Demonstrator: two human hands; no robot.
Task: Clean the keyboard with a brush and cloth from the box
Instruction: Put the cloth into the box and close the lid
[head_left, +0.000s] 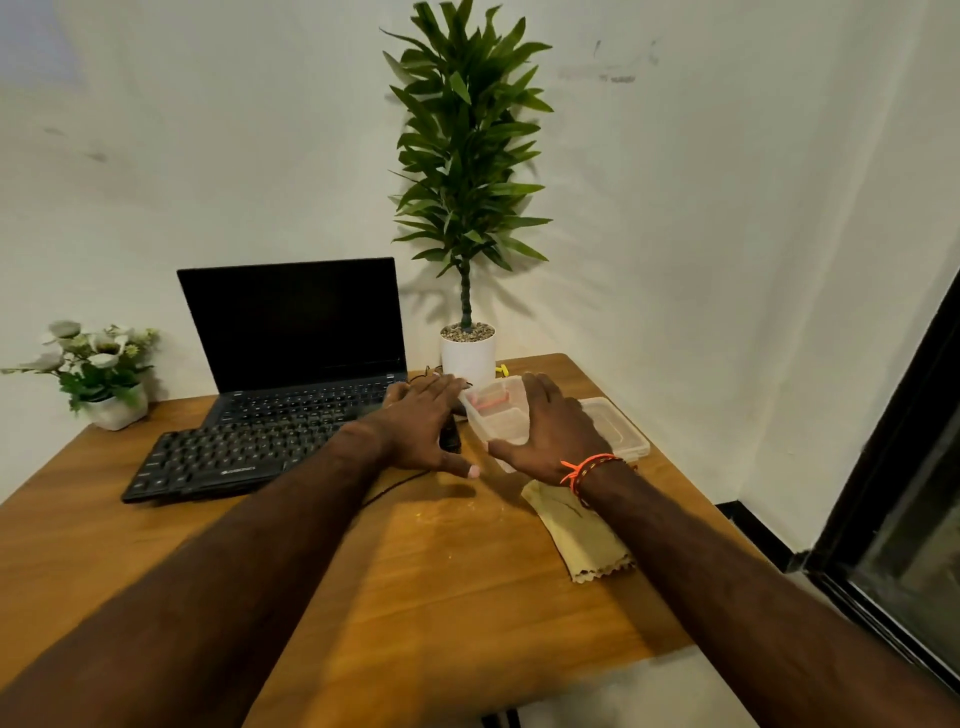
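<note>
Item: clear rectangular plastic box (496, 415), held between two hands near the far right of the brown wooden desk (426, 571). The right hand (553, 434) is laid over the box's right side, fingers spread across the far rim and thumb along the near edge, so that the box is clasped. The left hand (423, 421) is set against the box's left side with fingers extended and fairly straight; a closed hold by it cannot be confirmed. An orange thread band (584, 467) is worn at the right wrist.

Contents: a pink, slender object (488, 401) is seen inside the box; whether it is the brush cannot be told.

Adjacent: a clear plastic lid (621, 431) lies flat just right of the box. A folded yellow cloth (587, 540) lies on the desk, nearer the viewer, partly under the right forearm.

Left of the hands: a black external keyboard (208, 460), placed in front of an open black laptop (296, 332) with a dark screen.

Rear: a tall green plant in a white pot (467, 358), in the corner; a small white flower pot (111, 408) at the left desk edge.
</note>
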